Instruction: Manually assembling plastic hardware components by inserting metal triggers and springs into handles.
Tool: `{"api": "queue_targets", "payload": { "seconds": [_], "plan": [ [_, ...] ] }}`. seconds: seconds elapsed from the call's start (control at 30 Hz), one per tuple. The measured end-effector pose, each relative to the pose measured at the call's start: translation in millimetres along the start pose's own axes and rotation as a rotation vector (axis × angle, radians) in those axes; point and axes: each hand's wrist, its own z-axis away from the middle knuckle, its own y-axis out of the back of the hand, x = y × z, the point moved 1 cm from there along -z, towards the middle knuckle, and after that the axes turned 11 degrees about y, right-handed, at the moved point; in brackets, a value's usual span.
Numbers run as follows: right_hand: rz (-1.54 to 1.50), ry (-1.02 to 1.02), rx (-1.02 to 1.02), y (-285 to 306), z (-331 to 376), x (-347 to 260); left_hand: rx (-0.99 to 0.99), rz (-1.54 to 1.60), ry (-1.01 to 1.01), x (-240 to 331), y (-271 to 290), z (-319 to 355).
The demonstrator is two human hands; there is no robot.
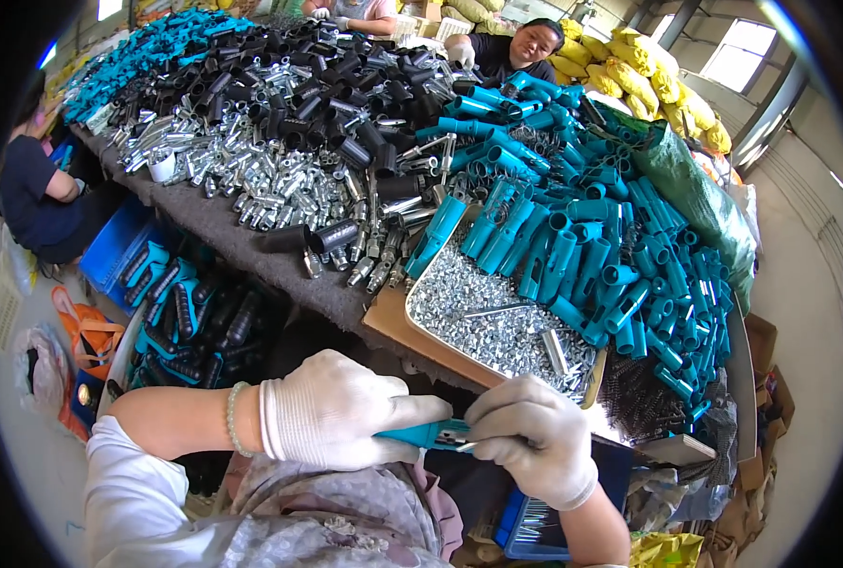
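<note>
Both my hands wear white knitted gloves and meet in front of my body, just below the table's near edge. My left hand [331, 412] is wrapped round a teal tubular part [412, 434] with a shiny metal piece [454, 436] at its right end. At that metal end, the fingers of my right hand [535, 440] are pinched together; whatever lies between them is hidden. Just beyond my right hand, a shallow tray [440, 346] holds many small silvery pieces [483, 293], with a short metal tube [555, 352] lying on them.
Teal tubular parts [582, 251] are heaped at the right. Metal fittings [279, 189] and black sleeves [317, 95] cover the table's middle. Teal-and-black handles [180, 303] fill a container at lower left, by a blue crate [118, 246]. Several people sit around the table.
</note>
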Motion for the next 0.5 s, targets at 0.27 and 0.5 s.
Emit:
{"api": "queue_targets", "payload": {
  "seconds": [0.27, 0.5],
  "plan": [
    [0.488, -0.284, 0.378, -7.1, 24.0, 64.1, 0.056, 0.029, 0.030, -11.2, -15.6, 6.8],
    [0.725, -0.135, 0.327, -24.8, 20.0, 58.3, 0.058, 0.030, 0.134, -24.1, -28.5, 14.1]
  ]
}}
